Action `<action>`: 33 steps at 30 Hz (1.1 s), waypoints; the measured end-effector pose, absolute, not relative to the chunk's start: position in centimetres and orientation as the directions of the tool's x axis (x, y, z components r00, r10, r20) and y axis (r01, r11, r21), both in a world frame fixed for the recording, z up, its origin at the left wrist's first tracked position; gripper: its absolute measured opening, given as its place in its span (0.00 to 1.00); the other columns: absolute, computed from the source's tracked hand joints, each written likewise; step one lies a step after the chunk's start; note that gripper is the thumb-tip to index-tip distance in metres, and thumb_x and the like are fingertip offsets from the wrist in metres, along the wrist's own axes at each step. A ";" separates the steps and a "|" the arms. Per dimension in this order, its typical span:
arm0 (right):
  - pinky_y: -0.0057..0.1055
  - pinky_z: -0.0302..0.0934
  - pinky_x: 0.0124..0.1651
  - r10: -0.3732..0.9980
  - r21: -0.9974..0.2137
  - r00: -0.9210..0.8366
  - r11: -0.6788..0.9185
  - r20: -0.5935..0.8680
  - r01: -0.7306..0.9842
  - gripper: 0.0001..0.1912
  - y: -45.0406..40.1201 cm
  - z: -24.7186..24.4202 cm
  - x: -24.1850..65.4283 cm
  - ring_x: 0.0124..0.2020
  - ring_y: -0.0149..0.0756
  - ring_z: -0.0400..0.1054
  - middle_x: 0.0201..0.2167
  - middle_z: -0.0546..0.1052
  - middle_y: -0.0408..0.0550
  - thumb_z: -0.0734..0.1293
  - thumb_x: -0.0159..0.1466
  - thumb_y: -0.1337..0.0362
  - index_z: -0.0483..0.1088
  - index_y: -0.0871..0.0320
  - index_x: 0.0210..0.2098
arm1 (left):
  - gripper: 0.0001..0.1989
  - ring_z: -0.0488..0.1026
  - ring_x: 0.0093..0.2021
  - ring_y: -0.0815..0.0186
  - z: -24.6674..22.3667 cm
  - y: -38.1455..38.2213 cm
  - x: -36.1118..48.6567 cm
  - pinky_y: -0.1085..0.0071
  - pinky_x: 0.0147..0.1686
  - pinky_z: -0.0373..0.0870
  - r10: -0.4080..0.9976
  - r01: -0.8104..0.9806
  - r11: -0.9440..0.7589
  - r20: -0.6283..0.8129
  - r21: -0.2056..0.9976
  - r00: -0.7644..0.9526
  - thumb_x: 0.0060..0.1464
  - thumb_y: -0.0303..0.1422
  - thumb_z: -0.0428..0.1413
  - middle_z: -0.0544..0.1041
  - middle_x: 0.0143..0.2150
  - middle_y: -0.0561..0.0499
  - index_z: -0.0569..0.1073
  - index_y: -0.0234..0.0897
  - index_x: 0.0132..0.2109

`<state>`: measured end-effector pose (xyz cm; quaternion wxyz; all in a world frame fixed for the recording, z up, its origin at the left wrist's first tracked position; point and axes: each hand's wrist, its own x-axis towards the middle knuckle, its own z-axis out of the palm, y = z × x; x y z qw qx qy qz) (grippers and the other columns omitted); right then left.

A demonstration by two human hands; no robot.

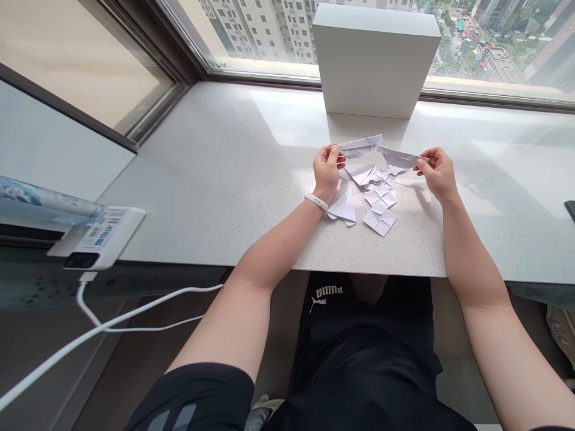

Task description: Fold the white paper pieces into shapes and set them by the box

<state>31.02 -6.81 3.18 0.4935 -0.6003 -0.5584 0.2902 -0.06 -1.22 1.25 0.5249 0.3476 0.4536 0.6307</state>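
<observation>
So, what does this head view show of the work so far?

Folded white paper throughout: a loose heap of creased pieces lies on the pale speckled stone surface, directly in front of the person. A white box stands well behind the heap, against the window.

And the hands?

Both are closed on paper and raised just above the surface. The left hand, with a white wristband at its wrist, pinches a folded paper strip between thumb and fingers. The right hand holds a second folded piece in the same pinch. The inner ends of the two pieces are close together; whether they touch cannot be told.

How much is folded, and how much is not?

Every piece in view shows folds. A triangular folded piece lies just beside the left wrist, and a square piece with pinwheel creases sits at the near edge of the heap. No flat, uncreased sheet shows. Overlap within the heap hides whether any pieces are joined, so the amount left cannot be read from this view.
</observation>
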 end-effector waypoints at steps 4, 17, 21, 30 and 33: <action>0.47 0.85 0.52 0.964 -0.954 0.206 0.108 0.169 0.278 0.28 -6.9 3.6 30.4 0.46 0.47 0.86 0.38 0.82 0.44 0.85 0.65 0.36 0.72 0.46 0.44 | 0.13 0.83 0.39 0.66 1.4 -1.7 0.1 0.70 0.44 0.78 0.984 -0.334 -0.046 -0.015 0.942 -0.177 0.76 0.39 0.76 0.82 0.35 0.54 0.82 0.45 0.43; 0.49 0.85 0.60 0.979 -0.956 0.108 0.142 0.175 0.257 0.35 -7.6 3.7 29.0 0.59 0.50 0.84 0.63 0.87 0.53 0.89 0.58 0.28 0.80 0.48 0.40 | 0.09 0.87 0.40 0.66 2.0 -3.8 1.0 0.69 0.46 0.85 0.996 -0.283 -0.017 0.040 0.959 0.076 0.75 0.37 0.77 0.88 0.39 0.50 0.87 0.42 0.46; 0.52 0.86 0.63 0.985 -0.963 0.075 0.132 0.154 0.236 0.37 -7.7 3.7 28.7 0.53 0.48 0.86 0.54 0.88 0.51 0.90 0.56 0.26 0.80 0.48 0.41 | 0.06 0.86 0.38 0.68 2.6 -4.1 0.8 0.70 0.46 0.85 0.989 -0.315 0.037 0.009 0.948 0.146 0.77 0.29 0.74 0.89 0.39 0.49 0.90 0.40 0.45; 0.50 0.88 0.62 0.979 -0.962 0.118 0.135 0.167 0.236 0.35 -7.4 3.0 28.5 0.49 0.46 0.86 0.44 0.86 0.47 0.90 0.58 0.28 0.79 0.47 0.42 | 0.03 0.88 0.38 0.67 2.0 -3.9 0.7 0.69 0.47 0.88 0.968 -0.318 0.038 0.044 0.947 0.246 0.75 0.32 0.77 0.91 0.41 0.49 0.92 0.41 0.48; 0.51 0.88 0.62 0.974 -0.960 0.129 0.153 0.187 0.234 0.33 -7.5 3.1 28.4 0.50 0.46 0.85 0.45 0.86 0.47 0.89 0.59 0.29 0.80 0.46 0.43 | 0.03 0.88 0.40 0.66 1.8 -3.9 0.6 0.67 0.49 0.89 0.962 -0.312 0.025 0.062 0.950 0.267 0.77 0.33 0.75 0.91 0.41 0.48 0.92 0.40 0.49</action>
